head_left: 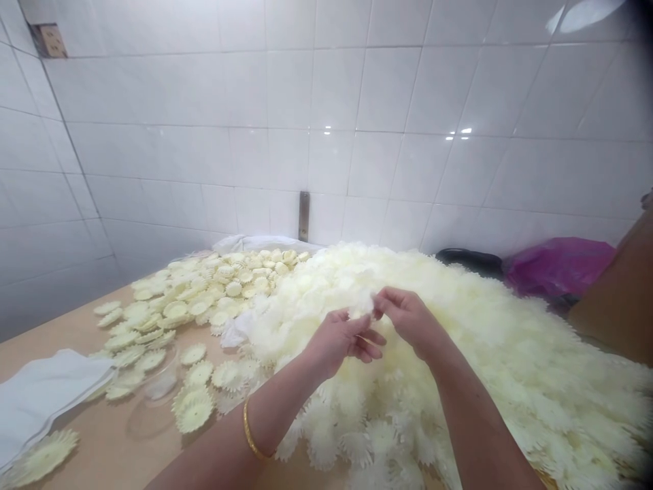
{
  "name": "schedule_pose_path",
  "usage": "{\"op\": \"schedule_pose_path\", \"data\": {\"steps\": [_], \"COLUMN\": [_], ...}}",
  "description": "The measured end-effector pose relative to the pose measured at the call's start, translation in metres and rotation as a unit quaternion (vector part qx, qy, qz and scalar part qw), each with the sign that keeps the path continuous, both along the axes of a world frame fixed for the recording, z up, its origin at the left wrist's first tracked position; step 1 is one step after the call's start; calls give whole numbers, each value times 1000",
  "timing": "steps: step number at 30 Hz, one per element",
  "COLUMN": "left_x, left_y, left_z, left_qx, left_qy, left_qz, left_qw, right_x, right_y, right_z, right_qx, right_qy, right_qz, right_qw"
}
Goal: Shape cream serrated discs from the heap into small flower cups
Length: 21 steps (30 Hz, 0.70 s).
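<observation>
My left hand point(352, 340), with a gold bangle point(249, 429) on its wrist, pinches a small pale petal piece point(361, 306) between thumb and forefinger; its other fingers curl loosely. Touching the far edge of that same piece are the closed fingertips of my right hand point(403, 313). Both hands are held above a large heap of pale yellow-white fabric flower petals point(326, 401). Left of the heap lie many stacked, scallop-edged yellow discs point(176, 309). The piece is partly hidden by my fingers.
White sheets point(45, 395) and a clear round dish point(160, 381) lie on the tan tabletop point(107, 449) at left. A tiled wall point(286, 88) stands behind. A purple bag point(561, 265), a dark object point(469, 262) and a brown shape point(617, 299) are at right.
</observation>
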State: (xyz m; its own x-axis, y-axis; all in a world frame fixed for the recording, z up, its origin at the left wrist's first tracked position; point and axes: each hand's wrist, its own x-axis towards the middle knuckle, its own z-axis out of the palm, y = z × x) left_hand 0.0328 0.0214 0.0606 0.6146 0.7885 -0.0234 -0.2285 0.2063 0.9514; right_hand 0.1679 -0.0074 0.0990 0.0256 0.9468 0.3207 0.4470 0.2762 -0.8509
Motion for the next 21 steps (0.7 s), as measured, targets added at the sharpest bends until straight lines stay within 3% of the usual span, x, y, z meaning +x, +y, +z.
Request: {"op": "schedule_pose_path", "data": {"steps": [6, 9, 14, 18, 21], "left_x": [2, 3, 4, 5, 7], "left_y": [0, -1, -2, 0, 1], "left_z": [0, -2, -4, -4, -4], "left_qx": [2, -10, -7, -6, 2], "left_qy": [-28, -15, -16, -9, 1], "left_qz": [89, 88, 83, 98, 94], "left_qw": [996, 996, 996, 995, 996], "right_x": [2, 4, 16, 22, 14], "right_y": [3, 7, 10, 10, 7], "right_z": [-1, -4, -6, -4, -2], "right_qx": [8, 13, 22, 15, 29], "right_qy": [-130, -198, -219, -223, -191], "right_qz": [-100, -165, -264, -244, -161], "right_qw": [986, 966, 939, 944, 968]}}
